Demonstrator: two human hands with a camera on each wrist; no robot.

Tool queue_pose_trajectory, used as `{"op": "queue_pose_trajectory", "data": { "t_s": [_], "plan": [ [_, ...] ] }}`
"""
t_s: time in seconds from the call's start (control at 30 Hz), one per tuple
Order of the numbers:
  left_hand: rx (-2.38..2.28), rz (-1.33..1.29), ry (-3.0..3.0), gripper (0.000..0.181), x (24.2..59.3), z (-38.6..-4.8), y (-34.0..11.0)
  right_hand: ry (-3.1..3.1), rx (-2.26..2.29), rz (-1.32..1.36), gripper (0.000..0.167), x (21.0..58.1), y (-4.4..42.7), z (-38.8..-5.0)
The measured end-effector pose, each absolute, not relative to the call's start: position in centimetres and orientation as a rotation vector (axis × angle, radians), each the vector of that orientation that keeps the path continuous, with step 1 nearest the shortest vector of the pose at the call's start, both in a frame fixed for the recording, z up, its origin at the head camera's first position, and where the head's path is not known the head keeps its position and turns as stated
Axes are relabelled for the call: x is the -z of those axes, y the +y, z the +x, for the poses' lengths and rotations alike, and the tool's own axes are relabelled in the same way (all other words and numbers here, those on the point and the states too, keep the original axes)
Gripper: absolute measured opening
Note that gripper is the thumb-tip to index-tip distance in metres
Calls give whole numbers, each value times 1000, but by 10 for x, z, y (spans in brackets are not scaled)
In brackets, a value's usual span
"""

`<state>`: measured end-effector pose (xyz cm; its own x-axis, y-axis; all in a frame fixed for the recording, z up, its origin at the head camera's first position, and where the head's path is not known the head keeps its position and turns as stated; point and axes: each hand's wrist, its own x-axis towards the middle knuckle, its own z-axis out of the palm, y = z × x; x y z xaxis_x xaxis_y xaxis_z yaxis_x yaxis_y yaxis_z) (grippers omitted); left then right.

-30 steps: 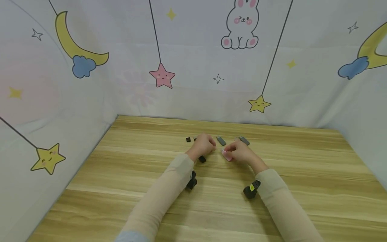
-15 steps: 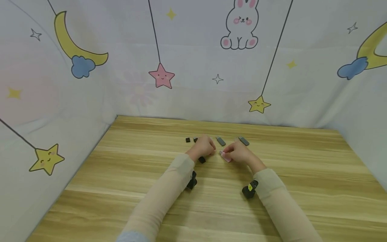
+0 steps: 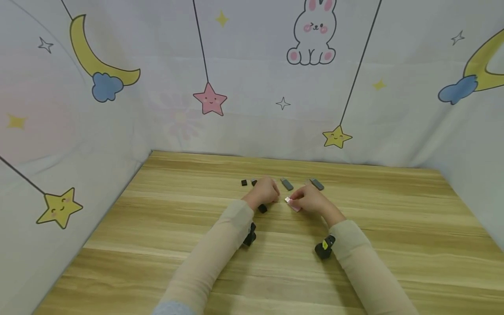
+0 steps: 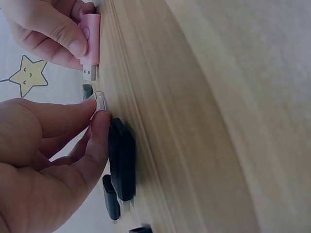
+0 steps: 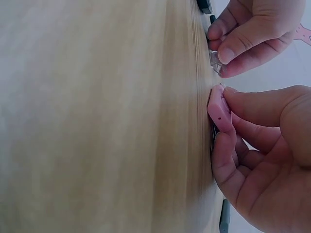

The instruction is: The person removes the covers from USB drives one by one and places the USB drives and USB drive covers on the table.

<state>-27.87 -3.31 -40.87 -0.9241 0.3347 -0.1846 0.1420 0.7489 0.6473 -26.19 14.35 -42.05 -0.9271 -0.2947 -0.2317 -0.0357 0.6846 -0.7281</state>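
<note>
Between the thumb and fingers of my right hand is a pink USB flash drive. Its metal plug shows bare in the left wrist view and points toward my other hand. My left hand pinches a small clear plastic cap at its fingertips. A short gap separates the cap from the plug, and both are low over the wooden table. Just beside the left fingers lies a black USB drive, partly hidden by that hand in the head view.
Two grey USB drives lie behind my hands. Farther left are a small black square piece and another black item, partly covered by my left hand. A printed cloth hangs along the table's back edge.
My right hand has shifted slightly left and nearer to me with the pink drive, whose plug now shows more plainly. My left hand has come slightly nearer to me.
</note>
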Motion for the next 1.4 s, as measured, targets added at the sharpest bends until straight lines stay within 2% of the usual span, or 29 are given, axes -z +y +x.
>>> {"op": "queue_pose_trajectory", "data": {
  "t_s": [0.5,0.8,1.03,1.4],
  "plan": [
    [-936,376,2660,15,410,-279,-35,2596,1096,-285,22,420,143,-259],
    [-933,386,2651,10,410,-279,-35,2611,1092,-284,22,424,144,-261],
    [-861,417,2641,26,400,-277,-34,2630,1069,-280,27,420,147,-259],
    [-834,531,2663,34,371,-265,-43,2737,1082,-362,36,393,151,-250]
  ]
}}
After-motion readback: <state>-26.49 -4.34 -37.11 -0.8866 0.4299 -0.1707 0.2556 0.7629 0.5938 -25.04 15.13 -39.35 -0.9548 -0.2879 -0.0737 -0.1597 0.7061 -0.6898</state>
